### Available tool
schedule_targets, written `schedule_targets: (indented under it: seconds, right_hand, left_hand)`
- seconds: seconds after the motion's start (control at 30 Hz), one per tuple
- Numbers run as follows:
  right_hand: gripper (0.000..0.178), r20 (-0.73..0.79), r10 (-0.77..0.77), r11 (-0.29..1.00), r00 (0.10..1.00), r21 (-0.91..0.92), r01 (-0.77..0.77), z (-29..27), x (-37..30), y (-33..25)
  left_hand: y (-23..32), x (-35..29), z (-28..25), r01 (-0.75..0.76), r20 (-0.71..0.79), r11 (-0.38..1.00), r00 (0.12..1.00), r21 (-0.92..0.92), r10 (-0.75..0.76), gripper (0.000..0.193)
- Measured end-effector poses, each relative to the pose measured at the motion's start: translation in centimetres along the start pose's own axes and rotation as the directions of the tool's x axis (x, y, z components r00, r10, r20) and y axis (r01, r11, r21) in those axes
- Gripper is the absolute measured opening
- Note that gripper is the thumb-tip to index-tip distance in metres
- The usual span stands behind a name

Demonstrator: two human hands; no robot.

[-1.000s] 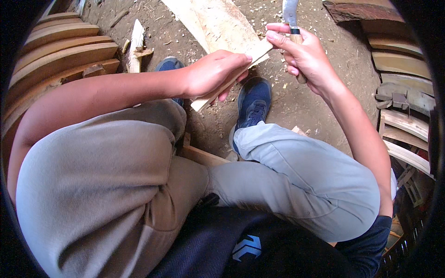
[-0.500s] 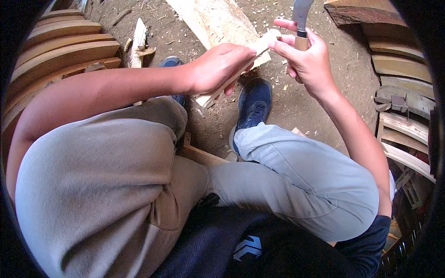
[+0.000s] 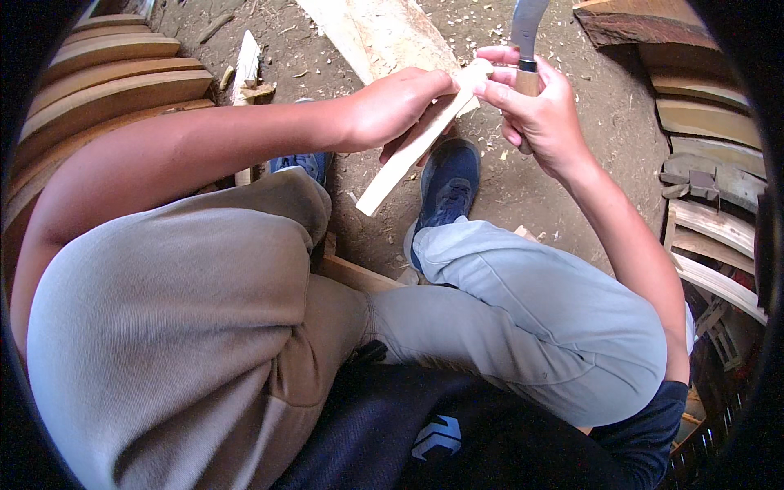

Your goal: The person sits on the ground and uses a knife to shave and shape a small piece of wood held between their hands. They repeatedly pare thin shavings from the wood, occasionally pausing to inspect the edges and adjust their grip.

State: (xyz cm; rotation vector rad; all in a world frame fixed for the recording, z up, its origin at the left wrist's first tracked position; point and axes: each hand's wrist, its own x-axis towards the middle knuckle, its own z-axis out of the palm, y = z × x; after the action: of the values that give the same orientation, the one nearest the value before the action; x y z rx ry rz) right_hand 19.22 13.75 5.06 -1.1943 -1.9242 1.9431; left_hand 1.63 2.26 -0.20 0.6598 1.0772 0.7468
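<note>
My left hand (image 3: 397, 108) is closed around a pale, roughly carved wooden stick (image 3: 418, 150), which slants from near my shoes up to the right. Its far end is narrower and shaped like a knob. In my right hand (image 3: 543, 114) is a knife (image 3: 527, 80) with a light wooden handle and a dark collar; its curved steel blade points away from me, partly cut off by the picture's upper edge. The thumb and fingertips of that hand also reach the stick's far end. The blade stands apart from the wood.
Beyond the stick a broad plank (image 3: 392, 37) lies on the dirt floor, with shavings scattered around. Stacked curved boards stand at the left (image 3: 122, 90) and the right (image 3: 702, 114). A pointed wood piece (image 3: 246, 65) lies at the far left. My blue shoes (image 3: 451, 180) are below my hands.
The stick has turned in my left hand, showing a wide flat face, and its near end has swung slightly right and toward me. My right hand and the knife have shifted slightly left.
</note>
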Motion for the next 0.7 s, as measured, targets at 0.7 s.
schedule_targets:
  seconds: [0.7]
  right_hand:
    - [0.042,-0.037,0.142,0.876,0.989,-0.461,-0.142,-3.4,1.7,1.4]
  left_hand:
    - [-1.4,-2.1,1.3,0.054,-0.267,0.998,0.963,0.031,-0.043,0.043]
